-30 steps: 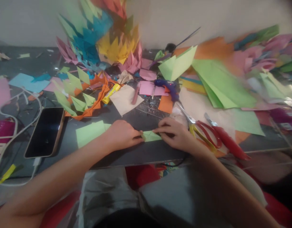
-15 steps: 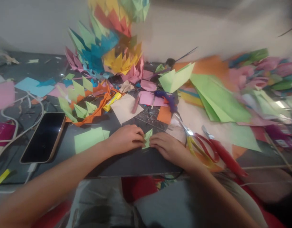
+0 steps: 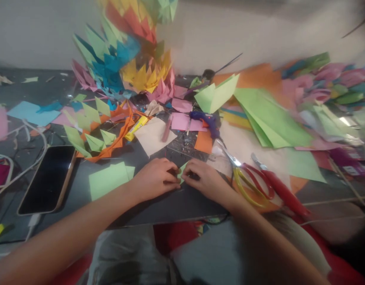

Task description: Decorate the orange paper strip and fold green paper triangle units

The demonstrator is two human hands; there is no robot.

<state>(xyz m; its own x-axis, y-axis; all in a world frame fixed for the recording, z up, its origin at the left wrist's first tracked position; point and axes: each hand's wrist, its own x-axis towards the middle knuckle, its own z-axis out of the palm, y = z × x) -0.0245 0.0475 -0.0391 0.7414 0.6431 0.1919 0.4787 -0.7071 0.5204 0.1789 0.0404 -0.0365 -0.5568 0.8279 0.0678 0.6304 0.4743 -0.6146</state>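
Note:
Between my two hands, close to the table's front edge, is a small folded piece of light green paper [image 3: 182, 171], mostly hidden by fingers. My left hand [image 3: 158, 176] has its fingertips closed on the paper's left side. From the right, my right hand [image 3: 203, 177] pinches the other side, its fingers curled over the top. Flat by my left forearm lie light green paper squares [image 3: 106, 180]. An orange ring with green folded points [image 3: 102, 148] sits further back on the left. Beyond my hands is a cream paper sheet [image 3: 154, 134].
At left a phone [image 3: 48, 178] lies with a white cable [image 3: 32, 221] plugged in. Scissors [image 3: 237, 168] and a red-handled cutter [image 3: 285, 192] lie to the right, a blue glue gun [image 3: 210, 122] behind them. A tall stack of colourful folded paper [image 3: 125, 55] stands at the back.
My right hand has shifted slightly left and up, its fingers now curled over the small green paper, covering more of it. The camera view has moved slightly.

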